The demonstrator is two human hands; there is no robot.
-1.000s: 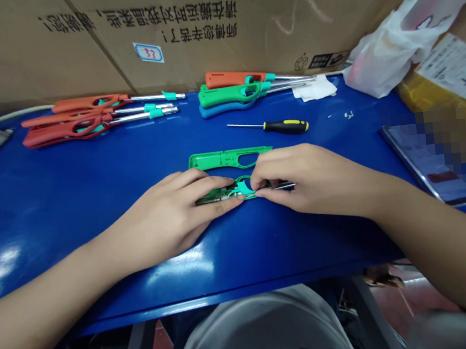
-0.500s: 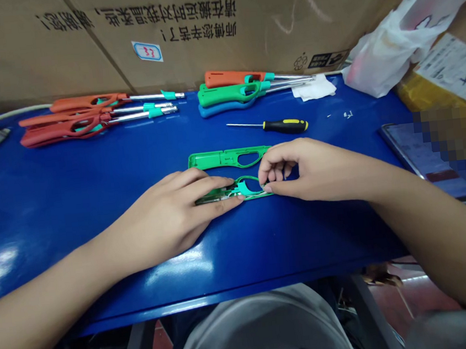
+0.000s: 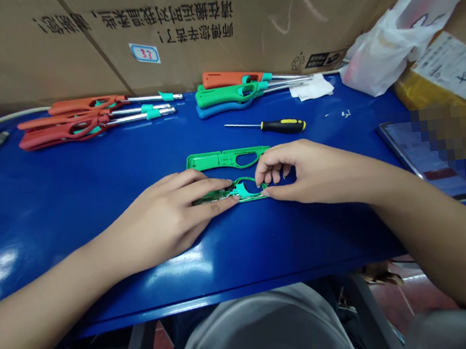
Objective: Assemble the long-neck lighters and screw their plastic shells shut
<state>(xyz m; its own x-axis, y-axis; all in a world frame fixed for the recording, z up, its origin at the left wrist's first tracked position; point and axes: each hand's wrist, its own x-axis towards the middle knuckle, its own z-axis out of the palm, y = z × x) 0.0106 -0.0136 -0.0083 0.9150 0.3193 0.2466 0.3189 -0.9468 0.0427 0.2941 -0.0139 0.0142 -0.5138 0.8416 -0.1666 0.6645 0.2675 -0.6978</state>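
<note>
An opened green lighter half (image 3: 256, 196) lies on the blue table, with a turquoise trigger (image 3: 242, 189) and thin inner parts inside. My left hand (image 3: 174, 214) lies over its left end, fingers holding it down on both sides of the trigger. At the right end is my right hand (image 3: 299, 170), fingers curled, thumb and forefinger close together by the casing; whatever is between them is too small to make out. Just behind lies the matching green cover half (image 3: 204, 161), inner side up, its right end partly behind my right hand.
A screwdriver (image 3: 284, 126) lies behind the cover. Red-orange lighters (image 3: 66, 131) lie back left; a green lighter (image 3: 220, 95) lies with others at back centre, near white tissue (image 3: 315, 88). A cardboard box (image 3: 184, 24) walls the back. A phone (image 3: 427, 165) and plastic bag (image 3: 383, 59) are right.
My right thumb and forefinger have parted slightly at the casing's right end. My left hand stays on the lighter half. The whole view has shifted a little.
</note>
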